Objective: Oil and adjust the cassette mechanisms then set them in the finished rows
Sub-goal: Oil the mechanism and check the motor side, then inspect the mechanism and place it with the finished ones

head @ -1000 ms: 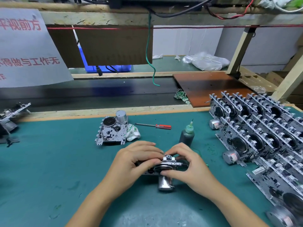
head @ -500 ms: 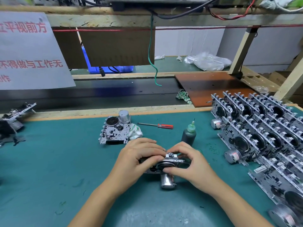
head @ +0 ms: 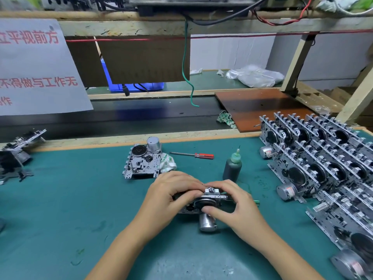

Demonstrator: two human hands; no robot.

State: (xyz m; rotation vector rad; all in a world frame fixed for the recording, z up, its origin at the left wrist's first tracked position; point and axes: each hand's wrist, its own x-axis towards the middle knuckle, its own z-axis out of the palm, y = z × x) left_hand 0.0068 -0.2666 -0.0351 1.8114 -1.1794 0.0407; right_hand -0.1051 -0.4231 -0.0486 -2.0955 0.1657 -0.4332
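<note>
A metal cassette mechanism [head: 205, 201] with a silver motor at its near side stands on edge on the green mat. My left hand [head: 169, 195] grips its left end with curled fingers. My right hand [head: 234, 201] grips its right end, thumb pressed on the black flywheel. Rows of mechanisms [head: 323, 162] stand leaning at the right. Just behind my right hand stands a dark oil bottle [head: 232, 167] with a green needle tip. Another mechanism [head: 142, 161] lies flat behind my left hand.
A red-handled screwdriver [head: 193, 155] lies behind the bottle. A white cloth [head: 167, 163] sits beside the flat mechanism. More parts [head: 16, 156] lie at the far left. A black conveyor belt [head: 121, 116] and a brown board [head: 260, 106] run behind the mat.
Both hands keep hold of the mechanism in the same spot. The fingers shifted slightly on its top edge; nothing was let go.
</note>
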